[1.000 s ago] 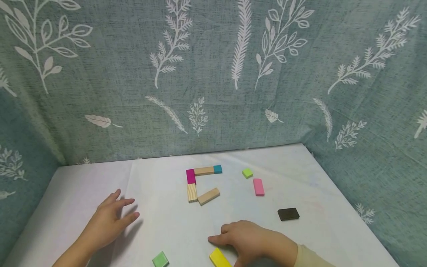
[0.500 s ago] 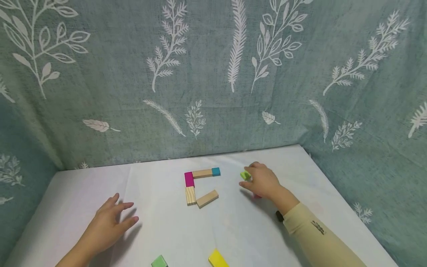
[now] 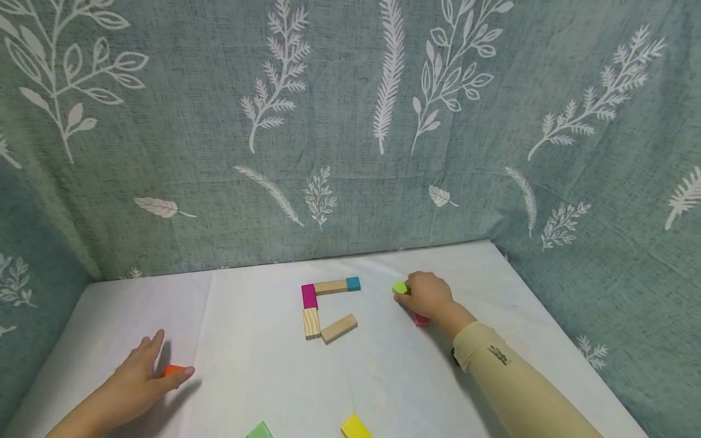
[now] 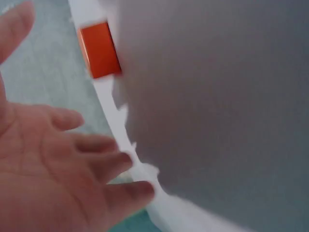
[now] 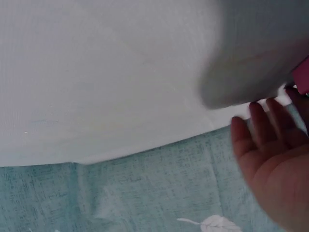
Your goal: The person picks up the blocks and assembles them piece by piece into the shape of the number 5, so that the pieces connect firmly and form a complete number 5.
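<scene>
My left hand [image 3: 134, 380] hovers at the left of the table with its fingers spread. An orange block [image 3: 174, 368] shows between its thumb and forefinger; in the left wrist view that orange block [image 4: 100, 50] lies apart from the fingers. Far to the right, my right hand [image 3: 429, 296] pinches a small lime green block [image 3: 400, 288] between thumb and forefinger. Under its palm a pink block [image 3: 421, 319] is partly covered. The right wrist view shows the loosely bent fingers of the right hand [image 5: 273, 154], with the pink block [image 5: 302, 77] at the edge.
A magenta block [image 3: 309, 297], a striped wooden block [image 3: 311, 323], plain wooden blocks [image 3: 331, 287] and a blue block [image 3: 353, 283] form an angular outline. Green [image 3: 260, 431] and yellow [image 3: 356, 427] blocks lie at the front. The right sleeve [image 3: 515, 371] mostly hides a black block [image 3: 456, 358].
My right hand has gone from beside the yellow block to the lime green block and now pinches it. My left hand has shifted left and down, and the orange block has come into view.
</scene>
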The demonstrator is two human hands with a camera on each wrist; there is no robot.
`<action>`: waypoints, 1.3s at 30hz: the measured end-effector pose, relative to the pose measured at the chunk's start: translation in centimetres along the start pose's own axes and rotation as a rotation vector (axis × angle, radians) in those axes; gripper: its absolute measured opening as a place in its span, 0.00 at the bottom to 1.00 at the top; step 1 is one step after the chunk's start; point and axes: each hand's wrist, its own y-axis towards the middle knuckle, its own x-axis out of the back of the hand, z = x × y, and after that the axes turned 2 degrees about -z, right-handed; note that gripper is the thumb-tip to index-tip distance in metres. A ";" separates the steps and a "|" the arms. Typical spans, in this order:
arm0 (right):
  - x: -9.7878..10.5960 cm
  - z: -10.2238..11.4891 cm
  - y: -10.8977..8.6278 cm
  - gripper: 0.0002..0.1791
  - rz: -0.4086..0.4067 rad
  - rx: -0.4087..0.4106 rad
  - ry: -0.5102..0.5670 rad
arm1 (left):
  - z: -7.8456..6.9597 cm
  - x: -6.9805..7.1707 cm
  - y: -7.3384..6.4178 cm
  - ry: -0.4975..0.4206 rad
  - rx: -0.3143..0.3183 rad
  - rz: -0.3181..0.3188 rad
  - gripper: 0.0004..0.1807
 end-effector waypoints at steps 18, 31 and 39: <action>0.1 3.2 -2.1 0.25 0.043 0.334 0.169 | 1.4 -0.6 -0.1 0.127 0.035 0.027 0.56; -0.9 7.1 -3.8 0.19 -0.088 0.335 -0.002 | 1.0 -1.4 0.0 0.259 0.038 -0.019 0.59; -1.3 7.4 -3.9 0.20 -0.085 0.264 0.040 | 0.8 -1.5 0.3 0.246 0.101 0.024 0.62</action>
